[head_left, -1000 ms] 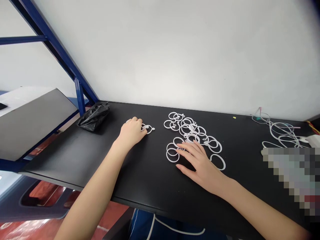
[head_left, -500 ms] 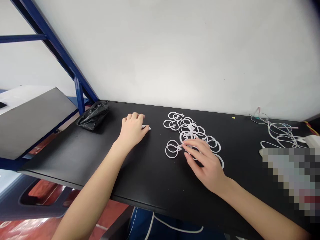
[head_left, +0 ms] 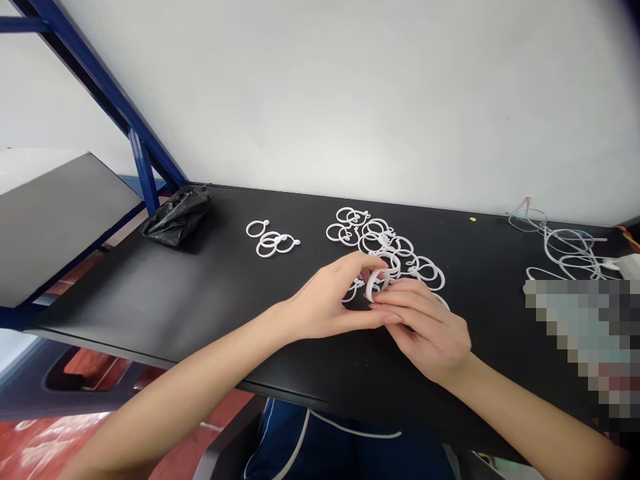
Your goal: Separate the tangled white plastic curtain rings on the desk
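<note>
Two hands meet over the black tabletop [head_left: 150, 293], sharing one white plastic ring [head_left: 374, 285]: the left hand [head_left: 327, 303] and the right hand [head_left: 427, 327] each pinch it in a narrow fingertip grip, just at the near edge of the ring pile [head_left: 390, 250]. Three separate rings [head_left: 273, 241] lie well left, near a crumpled black bag [head_left: 175, 217].

Bare black tabletop [head_left: 210, 300] lies open to the left of my left hand [head_left: 325, 303], as far as the black bag [head_left: 175, 217]. Just beyond my fingers the pile of white rings [head_left: 390, 250] blocks the way. Three loose rings [head_left: 273, 241] sit ahead-left. Right of my right hand [head_left: 430, 327], cables [head_left: 570, 257] clutter the surface.
</note>
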`<state>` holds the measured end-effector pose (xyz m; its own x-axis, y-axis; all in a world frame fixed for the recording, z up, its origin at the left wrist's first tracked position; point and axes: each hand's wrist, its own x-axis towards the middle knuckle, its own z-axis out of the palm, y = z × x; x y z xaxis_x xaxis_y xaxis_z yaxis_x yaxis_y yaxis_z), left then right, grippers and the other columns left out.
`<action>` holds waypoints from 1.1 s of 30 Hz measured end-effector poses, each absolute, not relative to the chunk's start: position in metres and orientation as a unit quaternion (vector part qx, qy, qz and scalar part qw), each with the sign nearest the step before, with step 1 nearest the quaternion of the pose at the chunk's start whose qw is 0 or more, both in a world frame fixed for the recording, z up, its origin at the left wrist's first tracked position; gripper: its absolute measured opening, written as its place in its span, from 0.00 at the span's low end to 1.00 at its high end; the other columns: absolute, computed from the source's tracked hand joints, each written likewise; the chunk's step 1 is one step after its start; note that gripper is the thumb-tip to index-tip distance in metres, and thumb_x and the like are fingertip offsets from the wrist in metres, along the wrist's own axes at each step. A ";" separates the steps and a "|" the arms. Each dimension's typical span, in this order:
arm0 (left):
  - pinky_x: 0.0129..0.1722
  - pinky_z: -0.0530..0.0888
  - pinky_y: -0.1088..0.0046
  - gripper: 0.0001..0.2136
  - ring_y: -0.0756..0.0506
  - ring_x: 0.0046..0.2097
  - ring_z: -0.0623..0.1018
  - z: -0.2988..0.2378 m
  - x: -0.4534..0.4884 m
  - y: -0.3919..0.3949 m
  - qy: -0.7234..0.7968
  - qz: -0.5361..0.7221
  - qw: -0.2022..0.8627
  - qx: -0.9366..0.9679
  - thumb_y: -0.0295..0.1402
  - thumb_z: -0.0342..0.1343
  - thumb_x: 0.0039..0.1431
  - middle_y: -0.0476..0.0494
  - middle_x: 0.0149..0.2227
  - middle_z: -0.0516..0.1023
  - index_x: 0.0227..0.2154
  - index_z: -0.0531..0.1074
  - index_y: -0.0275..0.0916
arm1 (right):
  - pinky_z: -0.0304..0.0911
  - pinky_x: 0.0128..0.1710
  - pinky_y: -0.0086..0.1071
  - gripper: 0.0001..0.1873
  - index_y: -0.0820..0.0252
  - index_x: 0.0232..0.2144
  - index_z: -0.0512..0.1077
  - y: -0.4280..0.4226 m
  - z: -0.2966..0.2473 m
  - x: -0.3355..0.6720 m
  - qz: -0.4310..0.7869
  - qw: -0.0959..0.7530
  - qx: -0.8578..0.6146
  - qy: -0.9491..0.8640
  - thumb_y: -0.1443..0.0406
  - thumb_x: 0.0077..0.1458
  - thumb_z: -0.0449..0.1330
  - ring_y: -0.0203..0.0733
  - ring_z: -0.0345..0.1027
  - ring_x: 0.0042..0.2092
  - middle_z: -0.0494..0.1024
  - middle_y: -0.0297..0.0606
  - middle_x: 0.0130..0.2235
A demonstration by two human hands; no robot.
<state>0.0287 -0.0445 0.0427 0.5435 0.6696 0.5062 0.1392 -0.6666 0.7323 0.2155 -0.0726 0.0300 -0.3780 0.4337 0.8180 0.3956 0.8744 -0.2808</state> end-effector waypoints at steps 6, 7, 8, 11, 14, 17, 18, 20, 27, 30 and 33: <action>0.43 0.75 0.70 0.12 0.48 0.40 0.76 0.046 0.026 -0.042 0.247 0.425 0.401 0.773 0.35 0.63 0.56 0.44 0.40 0.76 0.39 0.68 0.37 | 0.75 0.36 0.41 0.20 0.55 0.44 0.76 -0.072 0.027 0.216 0.009 0.519 -0.268 -0.811 0.80 0.54 0.58 0.45 0.77 0.39 0.82 0.40 0.39; 0.42 0.75 0.71 0.11 0.49 0.39 0.76 0.045 0.027 -0.042 0.243 0.415 0.421 0.769 0.34 0.62 0.57 0.44 0.39 0.75 0.39 0.68 0.37 | 0.74 0.36 0.41 0.20 0.54 0.44 0.76 -0.070 0.026 0.217 0.014 0.520 -0.268 -0.811 0.79 0.54 0.58 0.45 0.77 0.39 0.82 0.40 0.39; 0.42 0.75 0.71 0.10 0.49 0.39 0.76 0.044 0.029 -0.042 0.244 0.404 0.433 0.768 0.33 0.61 0.58 0.45 0.38 0.75 0.39 0.68 0.37 | 0.74 0.35 0.40 0.21 0.54 0.45 0.76 -0.068 0.024 0.218 0.019 0.518 -0.270 -0.811 0.79 0.54 0.58 0.45 0.77 0.39 0.82 0.40 0.40; 0.45 0.75 0.69 0.08 0.48 0.41 0.76 0.040 0.031 -0.041 0.281 0.398 0.405 0.774 0.30 0.58 0.59 0.44 0.40 0.75 0.41 0.69 0.37 | 0.73 0.35 0.40 0.20 0.55 0.44 0.76 -0.060 0.024 0.221 0.022 0.517 -0.282 -0.808 0.80 0.54 0.58 0.45 0.76 0.39 0.82 0.41 0.39; 0.48 0.73 0.68 0.08 0.48 0.43 0.75 0.035 0.030 -0.036 0.338 0.425 0.361 0.758 0.25 0.54 0.60 0.43 0.41 0.75 0.41 0.70 0.37 | 0.72 0.38 0.40 0.18 0.56 0.44 0.75 -0.062 0.029 0.221 0.019 0.501 -0.288 -0.816 0.78 0.54 0.59 0.44 0.75 0.40 0.81 0.43 0.40; 0.47 0.72 0.69 0.08 0.49 0.42 0.75 0.033 0.027 -0.029 0.371 0.461 0.363 0.720 0.23 0.51 0.60 0.44 0.40 0.75 0.40 0.69 0.37 | 0.71 0.43 0.41 0.14 0.61 0.46 0.74 -0.074 0.032 0.214 0.071 0.394 -0.220 -0.889 0.70 0.57 0.62 0.45 0.73 0.45 0.79 0.48 0.45; 0.46 0.72 0.69 0.07 0.49 0.41 0.75 0.032 0.026 -0.028 0.376 0.470 0.371 0.707 0.22 0.50 0.60 0.44 0.40 0.75 0.39 0.69 0.37 | 0.71 0.44 0.41 0.12 0.62 0.46 0.74 -0.079 0.032 0.210 0.093 0.348 -0.182 -0.915 0.66 0.58 0.61 0.45 0.72 0.47 0.78 0.49 0.48; 0.45 0.72 0.71 0.06 0.50 0.41 0.75 0.031 0.025 -0.025 0.383 0.483 0.388 0.685 0.23 0.50 0.60 0.44 0.39 0.75 0.38 0.68 0.37 | 0.70 0.47 0.41 0.13 0.63 0.44 0.74 -0.087 0.029 0.205 0.128 0.265 -0.138 -0.946 0.61 0.59 0.60 0.46 0.70 0.50 0.76 0.50 0.50; 0.42 0.73 0.72 0.04 0.49 0.40 0.76 0.030 0.027 -0.025 0.379 0.462 0.417 0.685 0.26 0.51 0.61 0.45 0.37 0.75 0.35 0.69 0.36 | 0.70 0.44 0.39 0.06 0.62 0.39 0.75 -0.079 0.021 0.206 0.150 0.222 -0.194 -0.944 0.68 0.61 0.58 0.43 0.70 0.45 0.78 0.43 0.43; 0.42 0.74 0.71 0.04 0.49 0.39 0.76 0.029 0.028 -0.026 0.381 0.445 0.422 0.692 0.28 0.51 0.61 0.46 0.36 0.76 0.35 0.70 0.36 | 0.70 0.40 0.36 0.06 0.61 0.36 0.74 -0.076 0.023 0.209 0.152 0.223 -0.216 -0.938 0.70 0.61 0.57 0.40 0.69 0.39 0.77 0.40 0.38; 0.41 0.74 0.71 0.04 0.50 0.39 0.75 0.028 0.028 -0.026 0.372 0.439 0.423 0.700 0.30 0.52 0.61 0.46 0.35 0.75 0.35 0.71 0.36 | 0.69 0.37 0.35 0.06 0.61 0.34 0.73 -0.076 0.022 0.210 0.158 0.242 -0.223 -0.931 0.71 0.60 0.57 0.38 0.68 0.35 0.76 0.38 0.35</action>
<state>0.0283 -0.0260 0.0281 0.3385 0.8922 0.2989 0.1498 -0.3647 0.9190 0.2098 -0.0760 0.0215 -0.7827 0.4927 0.3802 0.3393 0.8500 -0.4029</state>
